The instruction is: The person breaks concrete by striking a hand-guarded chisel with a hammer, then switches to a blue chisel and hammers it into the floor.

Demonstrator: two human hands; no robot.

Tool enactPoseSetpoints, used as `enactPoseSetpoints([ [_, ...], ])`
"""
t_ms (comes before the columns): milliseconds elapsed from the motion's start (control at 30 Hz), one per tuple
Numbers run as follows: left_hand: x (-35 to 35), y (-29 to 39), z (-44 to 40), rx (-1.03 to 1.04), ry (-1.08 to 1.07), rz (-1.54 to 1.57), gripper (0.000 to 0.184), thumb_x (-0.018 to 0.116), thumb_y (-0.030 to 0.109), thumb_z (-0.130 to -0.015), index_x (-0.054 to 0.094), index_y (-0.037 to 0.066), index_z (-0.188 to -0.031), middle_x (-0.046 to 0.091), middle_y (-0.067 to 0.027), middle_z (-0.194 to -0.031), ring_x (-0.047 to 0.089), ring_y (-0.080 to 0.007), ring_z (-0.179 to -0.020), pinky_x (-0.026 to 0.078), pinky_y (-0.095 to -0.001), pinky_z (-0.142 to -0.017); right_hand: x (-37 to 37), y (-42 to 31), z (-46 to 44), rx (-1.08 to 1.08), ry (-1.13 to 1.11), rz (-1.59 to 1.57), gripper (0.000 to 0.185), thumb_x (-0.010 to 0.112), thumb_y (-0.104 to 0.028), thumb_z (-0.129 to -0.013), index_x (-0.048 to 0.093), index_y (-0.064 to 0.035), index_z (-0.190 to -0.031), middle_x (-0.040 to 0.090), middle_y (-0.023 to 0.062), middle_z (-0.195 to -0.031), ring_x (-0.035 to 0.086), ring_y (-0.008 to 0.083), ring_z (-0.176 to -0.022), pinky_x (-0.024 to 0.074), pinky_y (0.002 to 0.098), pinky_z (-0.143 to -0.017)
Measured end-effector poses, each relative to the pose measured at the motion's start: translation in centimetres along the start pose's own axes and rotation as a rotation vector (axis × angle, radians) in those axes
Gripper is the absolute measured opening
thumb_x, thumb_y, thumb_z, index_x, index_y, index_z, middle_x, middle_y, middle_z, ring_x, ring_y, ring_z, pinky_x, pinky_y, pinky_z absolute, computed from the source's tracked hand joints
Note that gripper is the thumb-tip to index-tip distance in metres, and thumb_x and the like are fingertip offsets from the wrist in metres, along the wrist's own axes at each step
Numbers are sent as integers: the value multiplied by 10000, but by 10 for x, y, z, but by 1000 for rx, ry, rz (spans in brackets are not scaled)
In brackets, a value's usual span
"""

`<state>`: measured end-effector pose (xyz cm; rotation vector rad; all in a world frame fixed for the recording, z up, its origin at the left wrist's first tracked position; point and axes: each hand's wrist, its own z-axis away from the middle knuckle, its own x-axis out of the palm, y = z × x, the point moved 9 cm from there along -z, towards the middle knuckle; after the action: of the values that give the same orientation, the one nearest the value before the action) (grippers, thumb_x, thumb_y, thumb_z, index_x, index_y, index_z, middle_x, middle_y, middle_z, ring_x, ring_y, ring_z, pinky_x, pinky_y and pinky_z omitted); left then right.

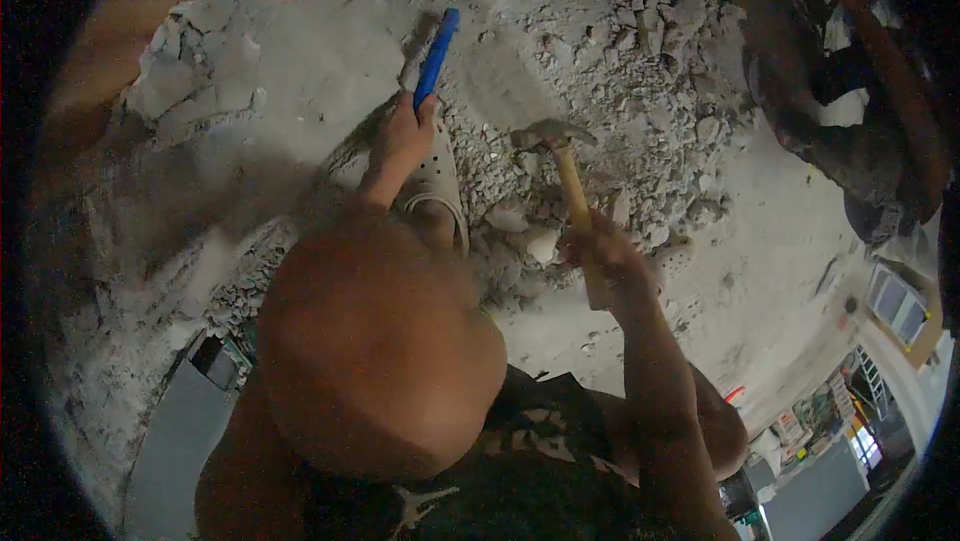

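My left hand [402,146] is closed around the lower end of a long, narrow blue tool [437,56]. The tool slants up and slightly right, over pale, dusty ground; its kind is not clear. In my right hand [610,256] is a hammer [570,176], gripped along its wooden handle. The hammer's metal head lies above broken rubble [500,171], to the right of the blue tool. Whether the head touches the rubble I cannot tell. Just below my left hand is a beige clog [440,176] on a foot.
Loose rubble [640,61] spreads across the upper middle and right. Larger broken slabs [200,61] are piled at upper left. Dark, crumpled material [860,101] lies at the right. A ladder [872,381] and assorted items stand at lower right. My bent knee [380,351] fills the lower middle.
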<state>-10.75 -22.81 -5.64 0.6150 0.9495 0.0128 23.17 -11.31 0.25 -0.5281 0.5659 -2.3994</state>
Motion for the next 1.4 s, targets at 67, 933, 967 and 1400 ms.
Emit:
enactPoseSetpoints([
  [67,6,-4,0,22,20,8,499,423,471,-966,507,17,-1156,617,-288,-991,583,-484,-941,464,-535,-809,-7,17,-15,24,-110,28,391,602,-287,-909,475,-30,-1176,620,104,-817,612,189,-643,519,344,-580],
  [933,-26,38,-20,151,133,-103,448,423,426,-973,492,7,-1114,633,-290,-930,609,-483,-864,487,-555,-751,106,-184,-34,-876,325,922,387,614,-200,-874,508,3,-1186,642,268,-875,635,463,-759,522,490,-644],
  [967,-25,35,-23,175,173,-154,447,432,425,-969,492,10,-1123,634,-288,-929,612,-482,-854,488,-560,-742,112,-195,-37,-877,321,923,387,614,-200,-874,508,3,-1186,642,268,-875,635,463,-759,522,490,-644],
  [1400,-6,28,-26,252,209,-236,433,489,364,-951,455,-15,-1158,638,-287,-810,632,-472,-761,509,-553,-670,124,-173,-114,-899,314,885,339,565,-335,-937,517,1,-939,607,240,-683,624,439,-655,487,458,-567],
])
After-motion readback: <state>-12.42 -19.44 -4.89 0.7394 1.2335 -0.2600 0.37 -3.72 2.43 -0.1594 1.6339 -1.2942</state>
